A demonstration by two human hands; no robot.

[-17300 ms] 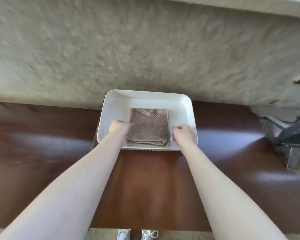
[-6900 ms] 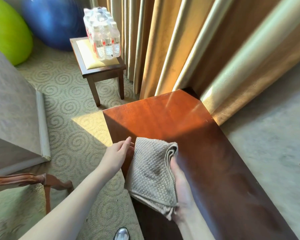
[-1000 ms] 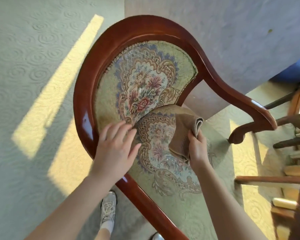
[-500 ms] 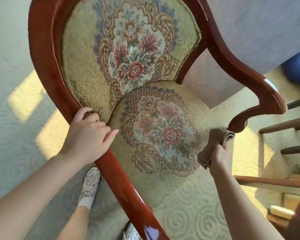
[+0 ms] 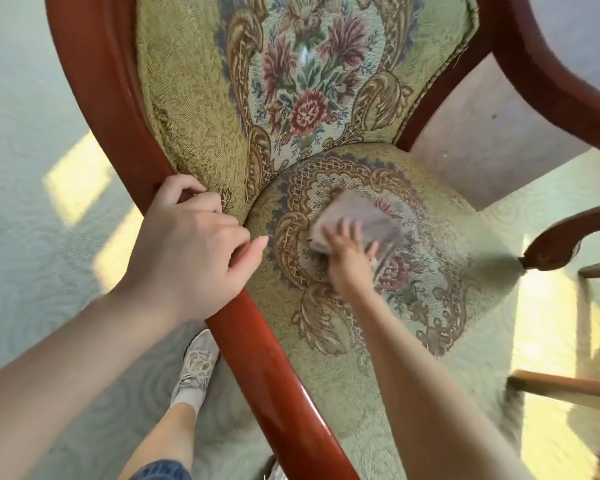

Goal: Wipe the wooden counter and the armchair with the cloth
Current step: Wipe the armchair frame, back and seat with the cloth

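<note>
The armchair fills the view from above: a red-brown wooden frame around green floral upholstery on back and seat. My left hand grips the frame's left rail where back meets seat. My right hand presses flat on the folded brown cloth, which lies on the middle of the seat cushion. Hand and cloth are blurred by motion. The wooden counter is out of view.
The chair's right armrest curves out at right. More wooden furniture legs stand at the right edge. Patterned pale carpet with sun patches surrounds the chair. My left shoe stands beside the frame.
My right hand has swept the cloth from the seat's right edge near the armrest to the middle of the seat. My left hand stays on the frame's left rail.
</note>
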